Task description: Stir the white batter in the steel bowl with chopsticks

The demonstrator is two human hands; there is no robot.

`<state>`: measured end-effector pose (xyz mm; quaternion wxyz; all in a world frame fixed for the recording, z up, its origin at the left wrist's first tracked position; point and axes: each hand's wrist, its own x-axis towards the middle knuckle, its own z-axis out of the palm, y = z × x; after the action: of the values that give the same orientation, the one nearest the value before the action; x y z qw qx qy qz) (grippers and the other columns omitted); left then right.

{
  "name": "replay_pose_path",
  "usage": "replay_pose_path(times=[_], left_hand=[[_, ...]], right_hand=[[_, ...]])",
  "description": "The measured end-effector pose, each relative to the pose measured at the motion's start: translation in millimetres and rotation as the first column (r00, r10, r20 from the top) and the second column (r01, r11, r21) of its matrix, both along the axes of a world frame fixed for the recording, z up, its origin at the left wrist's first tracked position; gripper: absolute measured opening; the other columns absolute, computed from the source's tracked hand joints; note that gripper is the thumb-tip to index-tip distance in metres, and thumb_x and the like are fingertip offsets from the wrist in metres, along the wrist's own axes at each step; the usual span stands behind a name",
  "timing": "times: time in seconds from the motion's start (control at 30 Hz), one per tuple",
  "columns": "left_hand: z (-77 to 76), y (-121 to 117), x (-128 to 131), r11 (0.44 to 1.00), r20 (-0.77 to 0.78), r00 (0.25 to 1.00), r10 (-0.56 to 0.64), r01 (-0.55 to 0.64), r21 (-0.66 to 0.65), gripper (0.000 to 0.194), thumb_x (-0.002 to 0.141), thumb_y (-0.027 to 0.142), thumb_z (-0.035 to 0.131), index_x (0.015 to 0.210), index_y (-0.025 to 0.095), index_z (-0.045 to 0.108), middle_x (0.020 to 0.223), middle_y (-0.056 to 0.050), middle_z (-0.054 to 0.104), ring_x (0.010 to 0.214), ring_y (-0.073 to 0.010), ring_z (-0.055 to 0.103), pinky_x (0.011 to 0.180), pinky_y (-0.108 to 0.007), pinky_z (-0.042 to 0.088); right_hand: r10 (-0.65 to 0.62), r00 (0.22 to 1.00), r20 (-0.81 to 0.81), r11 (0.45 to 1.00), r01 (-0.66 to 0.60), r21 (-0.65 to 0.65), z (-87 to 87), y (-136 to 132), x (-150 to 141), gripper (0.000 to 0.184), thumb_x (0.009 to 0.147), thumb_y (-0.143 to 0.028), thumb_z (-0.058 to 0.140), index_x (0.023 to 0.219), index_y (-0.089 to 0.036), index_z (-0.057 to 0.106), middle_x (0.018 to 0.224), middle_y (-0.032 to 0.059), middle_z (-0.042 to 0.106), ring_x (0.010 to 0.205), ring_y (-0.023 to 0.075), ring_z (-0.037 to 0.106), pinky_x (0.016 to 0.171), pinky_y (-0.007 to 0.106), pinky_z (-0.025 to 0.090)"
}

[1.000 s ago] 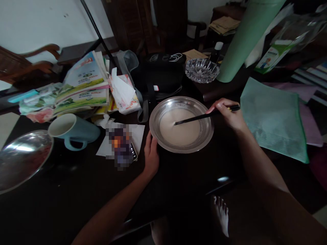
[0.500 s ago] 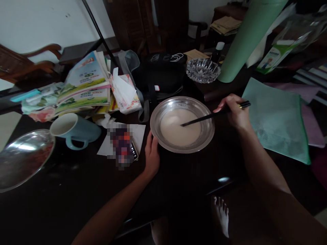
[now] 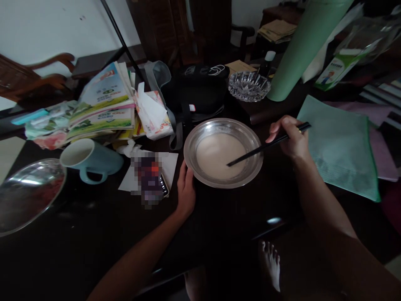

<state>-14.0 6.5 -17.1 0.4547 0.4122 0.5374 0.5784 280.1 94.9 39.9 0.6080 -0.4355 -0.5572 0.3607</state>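
A shallow metal bowl point(image 3: 254, 175) with a wide rim stands on the dark table, with milky off-white liquid point(image 3: 216, 152) in it. My left hand point(image 3: 187, 190) holds the bowl steady at its left side, fingers fairly straight against the rim and partly hidden by it. Black chopsticks point(image 3: 266, 146) are gripped in my right hand point(image 3: 291, 136), to the right of the bowl. They slant down to the left over the rim, and their tips are in the liquid. The chopsticks lie so close together that they look almost like one.
Left of the bowl are a phone point(image 3: 164, 186) on white paper, a light-blue mug point(image 3: 105, 161) and another metal bowl point(image 3: 34, 167) with reddish contents. Behind stand a tissue pack point(image 3: 155, 119), a glass ashtray point(image 3: 249, 88) and a tall green cylinder point(image 3: 300, 54). A green mesh pouch point(image 3: 338, 146) lies right.
The chopstick tips have moved toward me and slightly right in the liquid. My right hand has shifted a little right. My left hand and the bowl are nearly unmoved.
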Motion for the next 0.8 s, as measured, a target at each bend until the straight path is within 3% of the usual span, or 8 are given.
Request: replay_pose_path(times=[0.13, 0.23, 0.33, 0.43, 0.53, 0.6, 0.7, 0.8], left_hand=[[-2.1, 0.5, -0.3, 1.000, 0.015, 1.000, 0.002, -0.003, 0.015, 0.049, 0.094, 0.049, 0.055, 0.136, 0.026, 0.059, 0.145, -0.006, 0.058, 0.142, -0.0256, 0.046, 0.121, -0.043, 0.033], [-3.5, 0.4, -0.3, 1.000, 0.022, 1.000, 0.002, -0.002, 0.016, 0.050, 0.093, 0.049, 0.056, 0.137, 0.026, 0.058, 0.144, -0.006, 0.059, 0.143, -0.0255, 0.045, 0.121, -0.045, 0.034], [-3.6, 0.1, -0.2, 1.000, 0.031, 1.000, 0.000, 0.000, 0.013, 0.050, 0.093, 0.049, 0.056, 0.137, 0.026, 0.058, 0.145, -0.006, 0.058, 0.144, -0.0252, 0.044, 0.121, -0.045, 0.032], [-3.3, 0.0, -0.3, 1.000, 0.036, 0.999, -0.005, 0.004, 0.014, 0.050, 0.093, 0.048, 0.056, 0.137, 0.026, 0.058, 0.145, -0.006, 0.058, 0.144, -0.0248, 0.043, 0.122, -0.044, 0.031], [-3.4, 0.3, -0.4, 1.000, 0.034, 0.999, -0.001, 0.000, 0.014, 0.050, 0.093, 0.049, 0.056, 0.137, 0.025, 0.059, 0.144, -0.006, 0.059, 0.144, -0.0250, 0.044, 0.122, -0.043, 0.031], [-3.4, 0.3, -0.2, 1.000, 0.029, 1.000, 0.001, -0.001, 0.016, 0.050, 0.093, 0.049, 0.056, 0.137, 0.026, 0.059, 0.144, -0.006, 0.059, 0.143, -0.0253, 0.045, 0.121, -0.043, 0.032], [-2.7, 0.1, 0.2, 1.000, 0.020, 1.000, -0.005, 0.004, 0.019, 0.049, 0.093, 0.049, 0.055, 0.137, 0.026, 0.059, 0.144, -0.006, 0.059, 0.143, -0.0254, 0.045, 0.121, -0.044, 0.033], [-1.9, 0.0, -0.1, 1.000, 0.008, 1.000, -0.005, 0.005, 0.019, 0.048, 0.094, 0.048, 0.055, 0.136, 0.026, 0.059, 0.146, -0.006, 0.057, 0.143, -0.0250, 0.045, 0.122, -0.043, 0.031]], right_hand=[[0.199, 0.972, 0.125, 0.979, -0.191, -0.078, 0.0, -3.8, -4.3, 0.026, 0.088, -0.046, 0.065, 0.076, -0.024, 0.074, 0.068, 0.0010, 0.074, 0.065, 0.0163, 0.069, 0.067, 0.032, 0.054], [0.099, 0.983, 0.156, 0.995, -0.095, -0.032, 0.1, -2.0, -2.2, 0.025, 0.088, -0.044, 0.067, 0.075, -0.024, 0.074, 0.071, 0.0014, 0.074, 0.072, 0.0163, 0.071, 0.074, 0.032, 0.053], [-0.018, 1.000, 0.025, 1.000, 0.018, 0.018, -0.7, 0.9, 1.3, 0.032, 0.089, -0.049, 0.063, 0.068, -0.025, 0.069, 0.057, -0.0008, 0.067, 0.054, 0.0146, 0.064, 0.061, 0.033, 0.050], [0.062, 0.998, 0.028, 0.998, -0.062, -0.019, -1.2, -0.9, -0.6, 0.035, 0.089, -0.053, 0.061, 0.068, -0.027, 0.069, 0.053, -0.0011, 0.065, 0.048, 0.0153, 0.060, 0.056, 0.034, 0.048], [0.169, 0.976, 0.140, 0.984, -0.160, -0.073, -0.4, -4.1, -4.5, 0.030, 0.088, -0.052, 0.064, 0.074, -0.027, 0.074, 0.066, 0.0007, 0.072, 0.063, 0.0178, 0.067, 0.066, 0.036, 0.052], [0.126, 0.973, 0.195, 0.992, -0.118, -0.051, 0.3, -3.9, -4.4, 0.029, 0.087, -0.051, 0.066, 0.075, -0.027, 0.074, 0.072, 0.0014, 0.074, 0.071, 0.0188, 0.070, 0.073, 0.037, 0.053], [-0.019, 0.994, 0.108, 1.000, 0.018, 0.008, 0.3, -0.9, -1.0, 0.033, 0.086, -0.054, 0.064, 0.068, -0.027, 0.070, 0.061, 0.0003, 0.068, 0.059, 0.0183, 0.066, 0.066, 0.037, 0.052], [0.005, 0.999, 0.043, 1.000, -0.005, -0.002, -0.3, -0.8, -1.0, 0.037, 0.087, -0.056, 0.061, 0.065, -0.027, 0.068, 0.053, -0.0002, 0.064, 0.049, 0.0173, 0.061, 0.058, 0.037, 0.049]])
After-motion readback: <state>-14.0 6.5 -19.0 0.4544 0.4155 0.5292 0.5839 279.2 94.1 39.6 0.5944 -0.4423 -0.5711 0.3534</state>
